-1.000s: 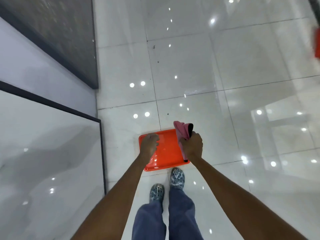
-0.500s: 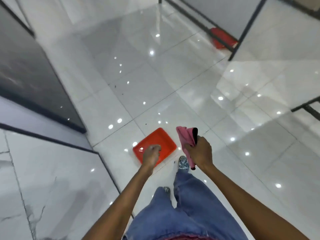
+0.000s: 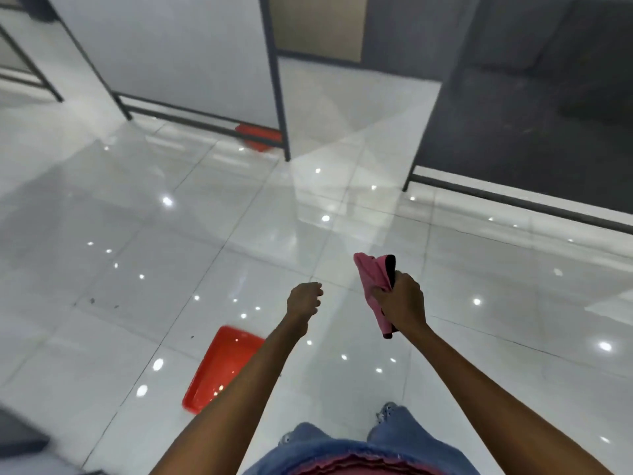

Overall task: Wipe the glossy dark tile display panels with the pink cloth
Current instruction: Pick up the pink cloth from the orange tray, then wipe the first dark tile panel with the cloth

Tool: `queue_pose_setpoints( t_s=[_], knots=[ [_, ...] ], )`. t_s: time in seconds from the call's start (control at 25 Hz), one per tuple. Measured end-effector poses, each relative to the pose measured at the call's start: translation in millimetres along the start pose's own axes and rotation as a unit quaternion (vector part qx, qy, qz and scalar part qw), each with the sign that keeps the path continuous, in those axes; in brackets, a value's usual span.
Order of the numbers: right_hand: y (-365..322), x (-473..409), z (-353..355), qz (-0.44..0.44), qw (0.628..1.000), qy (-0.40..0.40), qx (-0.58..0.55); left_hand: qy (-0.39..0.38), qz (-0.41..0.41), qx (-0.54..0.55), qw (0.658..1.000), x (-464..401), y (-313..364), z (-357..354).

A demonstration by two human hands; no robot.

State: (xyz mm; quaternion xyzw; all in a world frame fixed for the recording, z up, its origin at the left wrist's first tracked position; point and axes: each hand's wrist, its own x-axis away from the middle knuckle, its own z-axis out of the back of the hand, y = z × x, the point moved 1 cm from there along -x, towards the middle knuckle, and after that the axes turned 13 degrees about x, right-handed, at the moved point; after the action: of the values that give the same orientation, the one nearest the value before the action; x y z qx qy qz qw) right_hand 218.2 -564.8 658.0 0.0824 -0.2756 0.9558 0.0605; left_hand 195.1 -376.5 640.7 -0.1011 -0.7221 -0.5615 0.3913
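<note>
Right hand (image 3: 401, 302): I see it clenched round the pink cloth (image 3: 374, 289).
Left hand (image 3: 304, 298): fingers curled, holding nothing, above the white floor (image 3: 137, 234).

The cloth (image 3: 373, 286) is pink with a black edge or backing along one side. The floor (image 3: 171, 252) is glossy white tile with thin grey joints and speckled with bright white light spots. A tray (image 3: 219, 368) on it is shiny orange-red, and another red thing (image 3: 258, 137), too blurred to name, shows behind a dark grey frame (image 3: 277, 80). The panel (image 3: 531, 97) on the right is dark charcoal, perhaps faintly mottled. The panel (image 3: 171, 46) at the back is pale grey. The jeans (image 3: 394, 437) are faded blue.
</note>
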Motion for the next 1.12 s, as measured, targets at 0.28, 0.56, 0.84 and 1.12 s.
queue_pose_setpoints(
  t_s=[0.28, 0.56, 0.84, 1.12],
  knots=[
    [116, -100, 121, -0.056, 0.995, 0.080, 0.004, -0.083, -0.003, -0.074, 0.994, -20, 35, -220],
    [177, -219, 187, -0.106, 0.987, 0.120, 0.001, -0.113, 0.004, -0.100, 0.989, -71, 68, -365],
    [183, -393, 265, -0.128, 0.974, 0.182, -0.033, -0.159, -0.019, -0.138, 0.977, -174, 172, -511],
    [160, -581, 370, -0.131, 0.953, 0.272, -0.024, -0.226, -0.137, -0.163, 0.951, -258, 348, -651]
  ],
)
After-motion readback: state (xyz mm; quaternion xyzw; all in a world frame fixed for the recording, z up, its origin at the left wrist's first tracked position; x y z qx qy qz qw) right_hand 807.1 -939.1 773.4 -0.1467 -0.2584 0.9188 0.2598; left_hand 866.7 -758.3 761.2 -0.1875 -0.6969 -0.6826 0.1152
